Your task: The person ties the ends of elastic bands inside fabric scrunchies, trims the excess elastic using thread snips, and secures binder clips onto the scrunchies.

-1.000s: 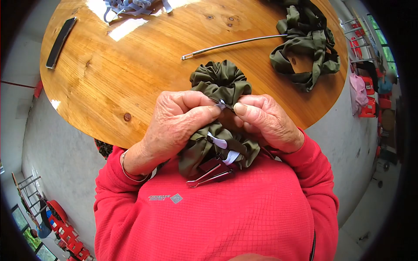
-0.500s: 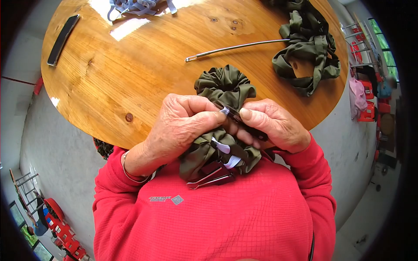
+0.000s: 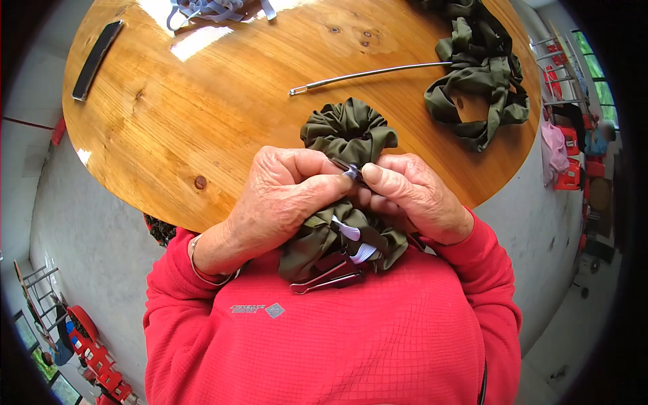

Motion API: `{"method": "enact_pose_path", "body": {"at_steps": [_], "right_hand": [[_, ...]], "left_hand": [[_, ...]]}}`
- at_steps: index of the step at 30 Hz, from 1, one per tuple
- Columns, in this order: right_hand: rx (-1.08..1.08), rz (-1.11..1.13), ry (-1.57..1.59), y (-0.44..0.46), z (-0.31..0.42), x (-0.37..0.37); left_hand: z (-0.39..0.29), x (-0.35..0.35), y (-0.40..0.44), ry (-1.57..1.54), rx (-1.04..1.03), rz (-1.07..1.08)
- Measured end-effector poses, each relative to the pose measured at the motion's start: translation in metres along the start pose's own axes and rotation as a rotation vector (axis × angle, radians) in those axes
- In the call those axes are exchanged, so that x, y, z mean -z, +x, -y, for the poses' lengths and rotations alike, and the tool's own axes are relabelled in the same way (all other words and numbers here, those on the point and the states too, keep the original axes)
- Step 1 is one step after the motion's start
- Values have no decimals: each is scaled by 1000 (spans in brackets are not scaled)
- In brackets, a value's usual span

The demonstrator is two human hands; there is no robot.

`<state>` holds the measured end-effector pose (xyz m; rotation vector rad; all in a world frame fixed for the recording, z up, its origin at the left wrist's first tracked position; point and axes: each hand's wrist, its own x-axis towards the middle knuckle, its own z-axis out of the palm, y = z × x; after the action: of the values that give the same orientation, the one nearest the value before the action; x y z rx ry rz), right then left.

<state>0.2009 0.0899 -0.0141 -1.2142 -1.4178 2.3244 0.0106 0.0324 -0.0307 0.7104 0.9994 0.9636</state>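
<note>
Over by the round wooden table (image 3: 169, 128), at its near edge, both the left hand (image 3: 280, 196) and the right hand (image 3: 422, 192) pinch a pale elastic end (image 3: 352, 173) below a gathered green ruffle (image 3: 349, 128), while a metal bodkin (image 3: 368, 75) lies on its top beside loose green fabric (image 3: 482, 101).

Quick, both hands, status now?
Left hand: closed, pinching the pale elastic.
Right hand: closed at the same spot; exactly what it grips cannot be told.

Beyond your round wooden table (image 3: 162, 135) lay a grey floor (image 3: 94, 202), with windows (image 3: 597, 77) and red stools (image 3: 570, 158) at right.
</note>
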Motion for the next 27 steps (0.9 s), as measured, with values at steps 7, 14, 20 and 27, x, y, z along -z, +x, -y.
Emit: {"method": "enact_pose_path", "body": {"at_steps": [7, 14, 20, 27], "right_hand": [[16, -41, 50, 1, 0, -5], [13, -20, 89, 3, -8, -3], [-16, -39, 78, -1, -1, -3], [-18, 27, 83, -6, -1, 5]], "left_hand": [[0, -1, -1, -14, -4, -17], [3, 0, 0, 10, -46, -5], [2, 0, -1, -5, -37, -14], [0, 3, -1, 31, -44, -8]]}}
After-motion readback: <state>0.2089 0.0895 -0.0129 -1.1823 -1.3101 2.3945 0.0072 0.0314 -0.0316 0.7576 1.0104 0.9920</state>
